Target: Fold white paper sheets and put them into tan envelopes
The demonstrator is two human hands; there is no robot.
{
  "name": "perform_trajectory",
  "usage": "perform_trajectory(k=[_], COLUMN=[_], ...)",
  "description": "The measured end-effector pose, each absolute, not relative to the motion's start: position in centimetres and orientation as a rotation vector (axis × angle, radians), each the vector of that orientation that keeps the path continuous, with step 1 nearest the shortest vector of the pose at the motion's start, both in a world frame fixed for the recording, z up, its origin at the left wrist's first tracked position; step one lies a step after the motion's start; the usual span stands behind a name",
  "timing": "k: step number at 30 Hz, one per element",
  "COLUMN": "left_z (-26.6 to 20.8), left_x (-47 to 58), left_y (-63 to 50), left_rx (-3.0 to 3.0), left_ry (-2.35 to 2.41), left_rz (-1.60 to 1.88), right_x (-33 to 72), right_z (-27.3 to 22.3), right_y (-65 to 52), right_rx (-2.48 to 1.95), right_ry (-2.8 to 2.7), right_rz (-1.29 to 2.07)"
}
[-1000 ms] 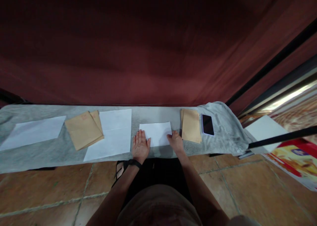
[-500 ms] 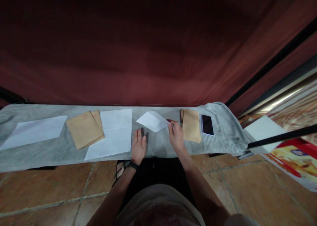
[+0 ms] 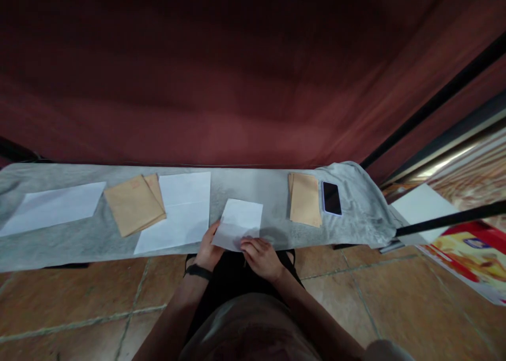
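A folded white sheet of paper (image 3: 242, 217) is at the front edge of the grey cloth-covered bench, right before me. My left hand (image 3: 209, 249) grips its lower left corner, with the fingers partly hidden beneath it. Curled over the paper's lower right edge, my right hand (image 3: 261, 256) presses or pinches it there. Just left of my left hand lie larger white sheets (image 3: 185, 221) with a crease across them. Brown envelopes (image 3: 133, 205) overlap the left side of those sheets.
Another white sheet (image 3: 55, 207) lies at the far left of the grey cloth (image 3: 272, 184). To the right are a stack of brown envelopes (image 3: 305, 198) and a phone (image 3: 331, 198). A red curtain (image 3: 237, 113) hangs behind. A red-and-yellow box (image 3: 474, 255) stands at the right.
The white paper has come closer to me and turned, now lying flatter. My left hand has gone from lying open beside it to gripping it. My right hand has moved left to its lower edge.
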State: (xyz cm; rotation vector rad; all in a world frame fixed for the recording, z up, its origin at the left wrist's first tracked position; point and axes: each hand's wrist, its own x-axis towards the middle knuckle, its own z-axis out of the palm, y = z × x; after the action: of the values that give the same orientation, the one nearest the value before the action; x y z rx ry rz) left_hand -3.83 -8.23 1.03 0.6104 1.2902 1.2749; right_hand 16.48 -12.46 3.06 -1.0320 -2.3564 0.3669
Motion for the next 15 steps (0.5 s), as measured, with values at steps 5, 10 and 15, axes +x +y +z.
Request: perform_trajectory(k=[5, 10, 15], left_z=[0.6, -0.1, 0.1], left_x=[-4.1, -2.3, -1.9], left_y=[-7.6, -5.8, -5.2], left_rx=[0.563, 0.595, 0.726], left_ry=[1.308, 1.364, 1.484], left_rz=[1.172, 1.170, 1.177], right_x=[18.2, 20.4, 21.9], right_z=[1.5, 0.9, 0.3], right_y=[-12.1, -10.2, -8.7], right_rx=[-1.095, -1.204, -1.257], right_ry=[-2.268, -2.188, -2.192], right_rz=[0.470, 0.478, 0.494])
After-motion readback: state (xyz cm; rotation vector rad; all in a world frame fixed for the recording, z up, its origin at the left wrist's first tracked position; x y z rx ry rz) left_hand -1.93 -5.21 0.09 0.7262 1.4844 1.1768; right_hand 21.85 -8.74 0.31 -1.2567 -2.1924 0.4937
